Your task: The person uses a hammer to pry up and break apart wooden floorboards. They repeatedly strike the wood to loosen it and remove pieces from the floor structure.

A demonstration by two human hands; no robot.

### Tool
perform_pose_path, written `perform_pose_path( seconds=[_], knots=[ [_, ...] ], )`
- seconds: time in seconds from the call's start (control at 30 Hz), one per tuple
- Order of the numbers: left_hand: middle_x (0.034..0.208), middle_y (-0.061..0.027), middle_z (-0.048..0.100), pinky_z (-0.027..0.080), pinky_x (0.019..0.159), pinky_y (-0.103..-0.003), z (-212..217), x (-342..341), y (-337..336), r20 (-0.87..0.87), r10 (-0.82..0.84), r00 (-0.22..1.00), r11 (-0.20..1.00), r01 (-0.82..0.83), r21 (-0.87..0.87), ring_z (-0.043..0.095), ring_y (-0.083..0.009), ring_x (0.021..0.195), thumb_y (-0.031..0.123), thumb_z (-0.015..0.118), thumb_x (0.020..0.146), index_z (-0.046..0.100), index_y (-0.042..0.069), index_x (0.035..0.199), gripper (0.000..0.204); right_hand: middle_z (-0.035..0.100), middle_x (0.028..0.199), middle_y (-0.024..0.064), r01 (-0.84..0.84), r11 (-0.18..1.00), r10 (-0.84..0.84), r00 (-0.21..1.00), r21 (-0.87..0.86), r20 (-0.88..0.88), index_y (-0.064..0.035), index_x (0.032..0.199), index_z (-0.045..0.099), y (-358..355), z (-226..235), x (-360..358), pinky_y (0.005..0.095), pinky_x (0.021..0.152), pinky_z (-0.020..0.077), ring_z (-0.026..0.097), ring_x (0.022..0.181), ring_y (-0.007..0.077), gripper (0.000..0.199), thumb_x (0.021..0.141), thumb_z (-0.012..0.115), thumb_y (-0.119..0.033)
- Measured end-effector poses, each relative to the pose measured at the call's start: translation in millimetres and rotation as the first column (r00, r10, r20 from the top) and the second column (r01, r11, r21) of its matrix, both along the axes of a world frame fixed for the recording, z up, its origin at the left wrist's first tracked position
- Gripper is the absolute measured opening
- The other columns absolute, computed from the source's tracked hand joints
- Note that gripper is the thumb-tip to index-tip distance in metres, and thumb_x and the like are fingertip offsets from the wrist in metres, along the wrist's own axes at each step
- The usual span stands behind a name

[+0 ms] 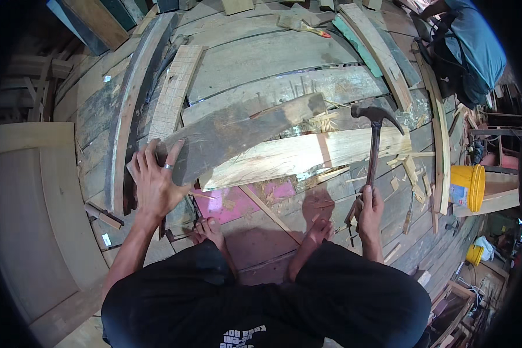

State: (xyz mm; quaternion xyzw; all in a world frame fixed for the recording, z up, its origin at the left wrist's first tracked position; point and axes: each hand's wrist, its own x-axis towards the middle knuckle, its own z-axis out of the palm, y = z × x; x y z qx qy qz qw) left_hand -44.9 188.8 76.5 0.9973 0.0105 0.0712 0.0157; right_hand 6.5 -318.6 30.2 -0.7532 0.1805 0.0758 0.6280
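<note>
My left hand [155, 178], a ring on one finger, grips the left end of a weathered dark board [243, 132]. Several nails [296, 90] stick up along the far edge of that board, near its right end. Under and in front of the dark board lies a pale, freshly cut plank [284, 155]. In my right hand [369, 211] is a claw hammer [374, 145], held upright by its dark handle. Its head is raised to the right of the dark board's end, apart from it.
My bare feet [210, 231] are close to a pink sheet [249, 200] strewn with wood chips. Long beams [139, 110] flank the floor boards. A paintbrush [303, 25] lies at the back. A yellow bucket [468, 187] stands right; a person [472, 49] crouches at the far right.
</note>
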Motion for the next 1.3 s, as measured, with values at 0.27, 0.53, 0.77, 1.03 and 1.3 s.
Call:
perform_pose_path(
  seconds=[0.27,0.53,0.77,1.03,1.3],
  knots=[
    [0.129,-0.0276,0.06,0.045,0.11,-0.051,24,-1,18,-0.477,0.007,0.879,0.892,-0.22,-0.394,0.06,-0.0447,0.124,0.066,0.086,0.071,0.057,0.01,0.156,0.106,0.044,0.07,-0.0068,-0.047,0.984,0.09,0.962,-0.169,0.257,-0.0073,0.105,0.058,22,36,2,0.0217,0.05,0.0268,0.036,0.055,0.0017,0.026,0.117,0.05,-0.029],
    [0.129,-0.0314,0.059,0.044,0.109,-0.054,16,-11,10,-0.44,0.013,0.898,0.954,-0.143,-0.263,0.058,-0.0479,0.126,0.073,0.08,0.074,0.054,0.017,0.16,0.105,0.044,0.073,-0.0044,-0.164,0.981,0.104,0.898,0.106,0.427,-0.0053,0.114,0.051,64,38,8,0.0226,0.05,0.033,0.039,0.058,0.0035,0.018,0.117,0.045,-0.022],
    [0.127,-0.0316,0.059,0.044,0.109,-0.054,25,-11,-5,-0.476,0.051,0.878,0.983,-0.128,-0.13,0.058,-0.047,0.125,0.072,0.079,0.075,0.05,0.021,0.162,0.105,0.051,0.079,-0.0005,-0.17,0.943,0.231,0.953,-0.285,0.195,-0.0005,0.112,0.06,70,-32,-7,0.0304,0.06,0.0394,0.046,0.068,0.0081,0.024,0.114,0.053,-0.023],
    [0.133,-0.0313,0.064,0.047,0.11,-0.043,41,-9,-24,-0.66,-0.035,0.751,0.806,-0.369,-0.463,0.065,-0.0394,0.127,0.05,0.081,0.084,0.042,0.012,0.165,0.097,0.045,0.076,-0.0035,0.099,0.982,-0.136,0.961,0.162,0.239,-0.0063,0.13,0.053,23,38,20,0.0211,0.045,0.0299,0.038,0.053,0.0037,0.024,0.117,0.047,-0.026],
    [0.119,-0.0189,0.075,0.053,0.099,-0.039,35,5,12,-0.738,-0.067,0.672,0.514,-0.61,-0.603,0.069,-0.0225,0.11,0.053,0.077,0.093,0.061,-0.007,0.144,0.08,0.046,0.075,-0.0027,-0.07,0.982,-0.044,0.816,0.174,0.576,-0.0042,0.157,0.037,56,105,53,0.021,0.046,0.0312,0.039,0.054,0.0033,0.045,0.117,0.047,-0.021]
  ],
)
